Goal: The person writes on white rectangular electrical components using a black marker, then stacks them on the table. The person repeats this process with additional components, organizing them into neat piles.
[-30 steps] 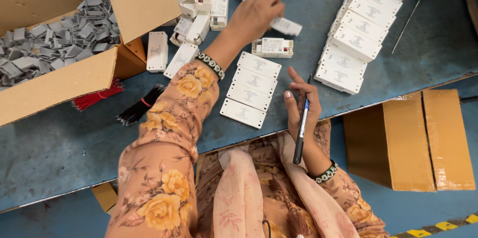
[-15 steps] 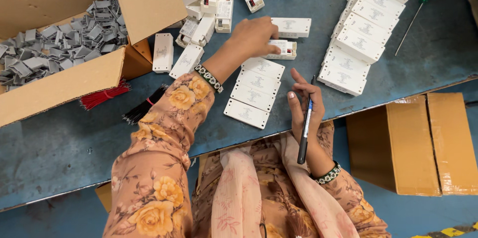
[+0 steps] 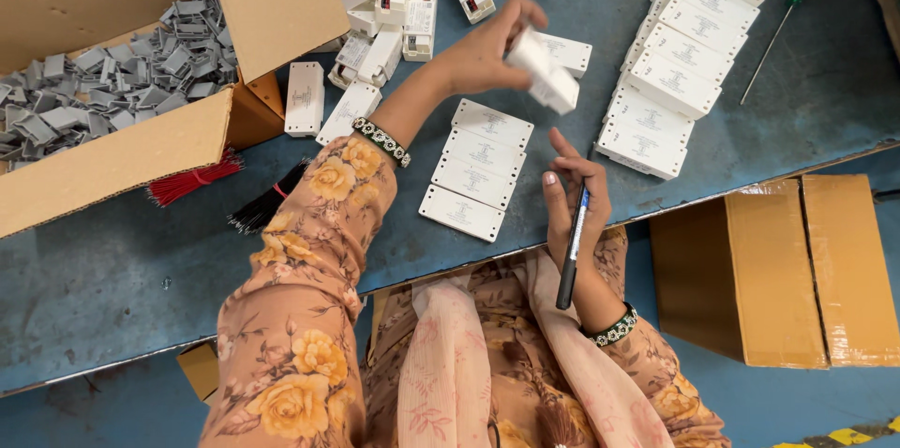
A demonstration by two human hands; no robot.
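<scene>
Head view, left hand (image 3: 483, 50) lifting white module (image 3: 544, 82), right hand (image 3: 572, 204) gripping pen (image 3: 573, 246)

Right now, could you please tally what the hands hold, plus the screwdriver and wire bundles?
White module, left hand: 1
Pen, right hand: 1
Green screwdriver: 1
Red wire bundle: 1
Black wire bundle: 1
Total: 5

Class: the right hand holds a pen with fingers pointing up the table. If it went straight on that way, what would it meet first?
Probably the white block held by the left hand, straight ahead of the right hand; height is unclear, so it might pass beneath.
</scene>
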